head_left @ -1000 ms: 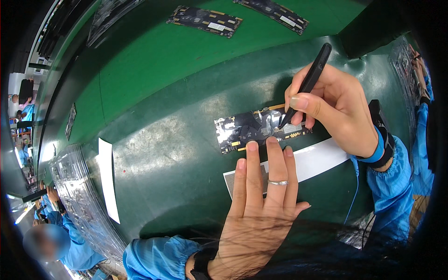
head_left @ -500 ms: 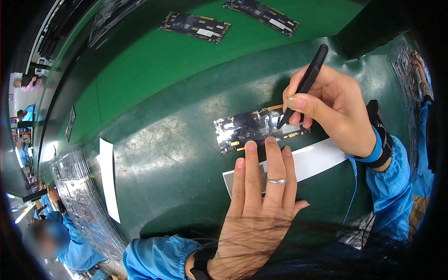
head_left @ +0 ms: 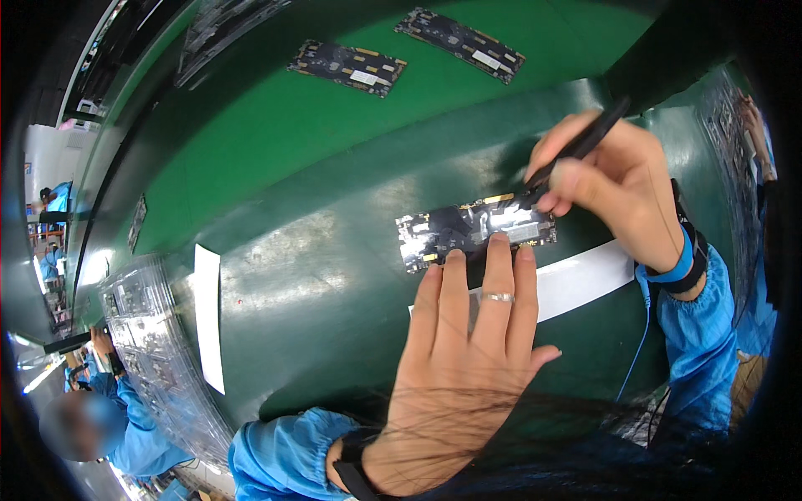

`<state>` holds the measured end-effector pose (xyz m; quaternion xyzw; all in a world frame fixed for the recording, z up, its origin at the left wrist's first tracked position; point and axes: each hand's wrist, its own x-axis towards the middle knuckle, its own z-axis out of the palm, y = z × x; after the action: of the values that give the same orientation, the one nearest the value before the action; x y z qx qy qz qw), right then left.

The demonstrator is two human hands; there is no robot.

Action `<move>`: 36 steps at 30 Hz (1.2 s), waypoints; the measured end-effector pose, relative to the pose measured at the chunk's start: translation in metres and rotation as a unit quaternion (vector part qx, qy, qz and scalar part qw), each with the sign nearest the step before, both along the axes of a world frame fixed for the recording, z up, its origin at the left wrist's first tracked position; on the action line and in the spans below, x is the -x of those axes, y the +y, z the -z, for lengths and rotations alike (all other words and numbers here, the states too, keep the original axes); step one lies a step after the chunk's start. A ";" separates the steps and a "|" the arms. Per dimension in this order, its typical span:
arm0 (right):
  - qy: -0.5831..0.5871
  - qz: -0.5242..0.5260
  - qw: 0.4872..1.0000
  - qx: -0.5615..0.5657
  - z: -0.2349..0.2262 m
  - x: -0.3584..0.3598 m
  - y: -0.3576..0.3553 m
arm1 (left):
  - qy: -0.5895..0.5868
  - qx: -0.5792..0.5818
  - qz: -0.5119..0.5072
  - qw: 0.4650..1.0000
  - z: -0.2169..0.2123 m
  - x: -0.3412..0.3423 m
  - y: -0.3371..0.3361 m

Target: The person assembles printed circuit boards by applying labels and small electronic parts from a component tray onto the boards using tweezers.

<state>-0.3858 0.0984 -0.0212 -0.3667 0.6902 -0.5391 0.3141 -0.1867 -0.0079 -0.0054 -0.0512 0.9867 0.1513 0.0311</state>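
Circuit board [head_left: 478,225] lies under left hand [head_left: 464,367], fingers flat, gripping nothing; right hand [head_left: 628,185], pinching a black tool [head_left: 591,139], has shifted toward the far edge, uncovering mid-board.

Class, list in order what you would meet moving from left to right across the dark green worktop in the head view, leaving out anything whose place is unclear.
Clear plastic trays → narrow white strip beside them → dark circuit board → right hand gripping a black pen-like tool.
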 end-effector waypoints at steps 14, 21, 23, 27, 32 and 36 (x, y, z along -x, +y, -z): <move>-0.027 0.112 0.990 0.080 0.011 0.007 -0.002 | -0.035 -0.141 -0.235 0.961 0.001 0.023 -0.229; -0.033 0.103 0.992 0.072 0.003 0.007 0.002 | 0.156 -0.006 -0.062 0.986 0.043 0.093 -0.224; -0.031 0.096 0.992 0.071 0.000 0.007 0.002 | 0.189 0.060 -0.037 0.979 0.027 0.097 -0.230; -0.019 0.103 0.991 0.085 -0.002 0.005 0.006 | 0.213 -0.143 0.029 0.966 0.003 0.096 -0.194; -0.056 -0.013 0.998 0.002 -0.014 -0.038 0.019 | 0.163 -0.219 0.082 0.959 0.018 0.070 -0.096; 0.023 -0.074 0.997 0.002 -0.002 -0.050 0.020 | 0.186 0.049 -0.015 0.981 0.002 0.032 -0.056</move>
<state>-0.3356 0.1188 -0.0192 -0.4296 0.6675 -0.5070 0.3360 -0.2185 -0.0635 -0.0071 -0.0379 0.9805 0.1105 -0.1582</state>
